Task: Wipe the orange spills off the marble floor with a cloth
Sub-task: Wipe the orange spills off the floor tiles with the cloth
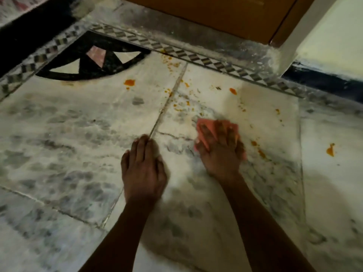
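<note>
Right hand (pixel 221 148) presses the cloth (pixel 202 130) flat, fingers spread; left hand (pixel 142 165) rests open on the floor (pixel 68 134). Nearest spills (pixel 257 149) sit just right of the cloth, more further ahead, so the right hand is nearer.

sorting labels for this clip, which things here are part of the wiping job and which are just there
Part of the job:
- pink cloth, pressed flat under the right hand
- orange spills scattered on the marble floor
- left hand, resting flat on the floor

Just there:
- wooden door
- checkered border strip
- black fan-shaped inlay
</note>
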Available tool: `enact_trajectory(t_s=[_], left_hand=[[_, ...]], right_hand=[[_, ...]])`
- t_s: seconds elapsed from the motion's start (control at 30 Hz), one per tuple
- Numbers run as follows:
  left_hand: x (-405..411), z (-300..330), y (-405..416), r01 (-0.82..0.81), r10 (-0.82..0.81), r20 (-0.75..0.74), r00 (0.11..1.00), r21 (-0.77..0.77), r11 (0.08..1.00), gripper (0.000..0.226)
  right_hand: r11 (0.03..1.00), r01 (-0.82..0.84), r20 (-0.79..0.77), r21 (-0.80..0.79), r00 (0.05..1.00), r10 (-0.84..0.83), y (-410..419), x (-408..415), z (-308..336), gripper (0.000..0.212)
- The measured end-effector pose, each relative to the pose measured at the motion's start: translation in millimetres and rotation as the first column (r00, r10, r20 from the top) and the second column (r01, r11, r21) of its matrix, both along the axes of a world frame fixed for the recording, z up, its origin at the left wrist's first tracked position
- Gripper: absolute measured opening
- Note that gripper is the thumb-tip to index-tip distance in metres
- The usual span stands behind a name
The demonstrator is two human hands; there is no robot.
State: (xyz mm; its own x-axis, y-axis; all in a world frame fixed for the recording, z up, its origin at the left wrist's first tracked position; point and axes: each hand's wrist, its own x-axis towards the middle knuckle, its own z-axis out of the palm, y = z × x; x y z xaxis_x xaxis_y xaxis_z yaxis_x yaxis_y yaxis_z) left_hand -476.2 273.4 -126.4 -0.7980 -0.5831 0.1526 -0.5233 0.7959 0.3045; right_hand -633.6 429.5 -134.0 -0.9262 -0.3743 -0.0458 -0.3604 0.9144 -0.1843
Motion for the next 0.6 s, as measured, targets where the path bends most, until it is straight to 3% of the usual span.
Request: enact_trajectory(t_s=[0.1,0.27,0.37,0.5,0.6], left_hand=[[-0.2,1.1,-0.5,-0.020,0.020,-0.003,1.000,0.014,1.000,0.060],[-4.9,11.3,0.8,-0.038,0.038,0.014,0.999,0.043,0.998,0.062],[-7.7,10.7,1.3,-0.052,0.051,0.023,0.998,0.033,0.998,0.061],[-8.3,8.0,2.7,-0.061,0.061,0.042,0.997,0.019,0.998,0.061],[-9.0,9.0,0.2,-0.070,0.069,0.052,0.996,0.017,0.997,0.062]], right_hand=[[0.997,0.037,0.003,-0.068,0.999,-0.037,-44.7,-22.0,-0.6,0.064],[0.953,-0.302,-0.099,-0.033,0.950,0.298,14.5,39.5,4.9,0.058],[0.985,-0.173,-0.002,-0.016,0.985,0.173,68.5,23.2,0.0,0.060],[0.982,0.180,0.008,-0.062,0.984,-0.180,32.5,-55.6,1.4,0.064],[0.997,0.035,-0.024,-0.073,0.999,-0.037,7.2,-33.8,0.5,0.059]])
